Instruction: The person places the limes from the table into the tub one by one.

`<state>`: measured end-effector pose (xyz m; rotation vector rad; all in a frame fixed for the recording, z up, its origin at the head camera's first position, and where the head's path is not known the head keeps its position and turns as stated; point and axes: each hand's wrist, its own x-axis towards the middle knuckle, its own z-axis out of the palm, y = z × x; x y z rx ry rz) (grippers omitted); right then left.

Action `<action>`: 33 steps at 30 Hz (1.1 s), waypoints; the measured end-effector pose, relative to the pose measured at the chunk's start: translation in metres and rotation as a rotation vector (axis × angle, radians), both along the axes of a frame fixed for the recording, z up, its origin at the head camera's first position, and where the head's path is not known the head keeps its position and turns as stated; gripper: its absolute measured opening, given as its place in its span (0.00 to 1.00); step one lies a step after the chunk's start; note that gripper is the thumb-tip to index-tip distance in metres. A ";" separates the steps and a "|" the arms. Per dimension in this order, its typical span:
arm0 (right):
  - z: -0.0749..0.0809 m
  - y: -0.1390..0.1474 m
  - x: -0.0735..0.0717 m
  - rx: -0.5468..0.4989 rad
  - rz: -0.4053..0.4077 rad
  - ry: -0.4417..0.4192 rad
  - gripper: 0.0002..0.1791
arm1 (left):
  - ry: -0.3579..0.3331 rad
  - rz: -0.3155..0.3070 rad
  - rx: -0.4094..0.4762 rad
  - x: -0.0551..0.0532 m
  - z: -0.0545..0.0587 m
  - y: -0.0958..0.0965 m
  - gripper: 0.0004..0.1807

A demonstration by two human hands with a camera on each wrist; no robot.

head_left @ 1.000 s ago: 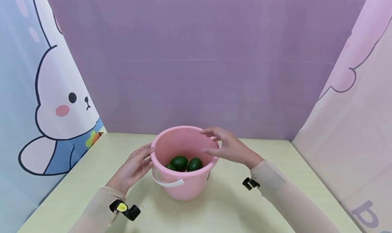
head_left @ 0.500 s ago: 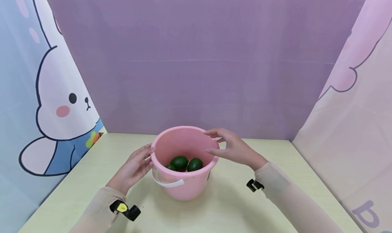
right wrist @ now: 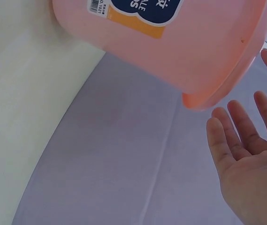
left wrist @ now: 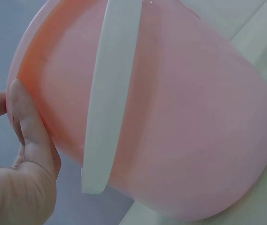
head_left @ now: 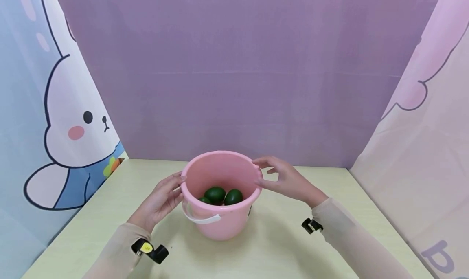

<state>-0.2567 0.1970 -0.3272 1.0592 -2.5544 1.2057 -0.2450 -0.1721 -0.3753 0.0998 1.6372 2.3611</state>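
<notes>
A pink bucket [head_left: 223,226] stands upright on the table, its white handle [head_left: 203,220] hanging down at the front left. Inside lie dark green oval fruits [head_left: 214,195] that look like avocados, one of them mostly hidden by the near wall. My left hand [head_left: 157,207] pinches the rim at the left; in the left wrist view the thumb [left wrist: 25,108] presses against the rim. At the right rim is my right hand [head_left: 291,183], fingers loosely bent and spread. The right wrist view shows its fingers [right wrist: 241,122] just off the rim, holding nothing.
The pale wooden table [head_left: 351,230] runs back to a purple cloth wall [head_left: 234,75]. A curtain with a cartoon rabbit [head_left: 69,108] borders the left, and a pink-and-white one [head_left: 432,148] the right. The bucket's side carries a printed label [right wrist: 142,11].
My right hand has moved right, from over the bucket's opening to its right rim. The left hand, bucket and fruits have stayed in place.
</notes>
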 end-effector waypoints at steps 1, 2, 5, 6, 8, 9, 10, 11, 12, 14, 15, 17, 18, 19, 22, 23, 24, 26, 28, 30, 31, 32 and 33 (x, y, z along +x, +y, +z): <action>0.000 0.001 0.000 -0.002 -0.001 0.002 0.28 | 0.000 0.001 -0.004 0.000 0.000 0.000 0.23; 0.000 0.002 0.001 -0.003 -0.002 0.005 0.28 | 0.000 0.001 -0.009 0.000 0.000 0.000 0.23; -0.002 0.005 0.001 -0.009 -0.003 0.009 0.28 | -0.001 0.006 -0.018 0.000 0.001 0.000 0.24; -0.002 0.006 0.001 -0.007 -0.005 0.013 0.28 | -0.001 0.006 -0.021 0.000 0.001 0.000 0.24; -0.004 0.009 0.001 -0.002 -0.006 0.021 0.29 | -0.002 0.008 -0.025 0.000 0.001 0.001 0.25; -0.004 0.011 0.001 -0.002 -0.010 0.018 0.29 | -0.002 0.009 -0.027 0.000 0.001 0.001 0.25; -0.004 0.012 0.002 -0.001 -0.016 0.017 0.29 | -0.001 0.010 -0.029 0.000 0.001 0.001 0.25; -0.004 0.014 0.002 0.001 -0.024 0.015 0.29 | 0.000 0.011 -0.028 0.000 0.001 0.002 0.26; -0.004 0.015 0.003 -0.001 -0.028 0.014 0.29 | 0.001 0.011 -0.029 0.000 0.002 0.002 0.26; -0.004 0.018 0.003 -0.005 -0.037 0.007 0.29 | 0.003 0.013 -0.032 0.000 0.002 0.002 0.26; -0.004 0.019 0.004 -0.006 -0.040 0.006 0.29 | 0.004 0.013 -0.035 0.000 0.002 0.002 0.26; -0.005 0.022 0.005 -0.009 -0.041 0.009 0.29 | 0.004 0.013 -0.042 0.001 0.002 0.002 0.26; -0.005 0.023 0.005 -0.012 -0.038 0.011 0.29 | 0.004 0.015 -0.044 0.001 0.002 0.002 0.26; -0.006 0.023 0.005 -0.013 -0.038 0.014 0.29 | 0.001 0.017 -0.045 0.001 0.001 0.002 0.25; -0.009 0.026 0.007 -0.017 -0.044 0.017 0.28 | -0.003 0.023 -0.038 0.002 0.001 0.002 0.24; -0.009 0.027 0.007 -0.019 -0.047 0.017 0.28 | -0.005 0.024 -0.033 0.002 0.001 0.002 0.23; -0.011 0.027 0.007 -0.020 -0.049 0.017 0.28 | -0.006 0.025 -0.028 0.002 0.001 0.002 0.23; -0.013 0.028 0.009 -0.025 -0.052 0.013 0.28 | -0.006 0.025 -0.027 0.002 0.001 0.002 0.23; -0.015 0.029 0.009 -0.028 -0.055 0.011 0.28 | -0.005 0.024 -0.030 0.002 0.001 0.002 0.24; -0.017 0.030 0.010 -0.032 -0.058 0.007 0.28 | -0.001 0.021 -0.039 0.002 0.001 0.001 0.24; -0.017 0.030 0.011 -0.033 -0.060 0.007 0.28 | 0.000 0.022 -0.040 0.002 0.001 0.001 0.24; -0.018 0.030 0.011 -0.033 -0.062 0.007 0.28 | 0.001 0.022 -0.041 0.001 0.001 0.001 0.24; -0.018 0.030 0.011 -0.035 -0.063 0.008 0.28 | 0.002 0.022 -0.041 0.001 0.001 0.001 0.25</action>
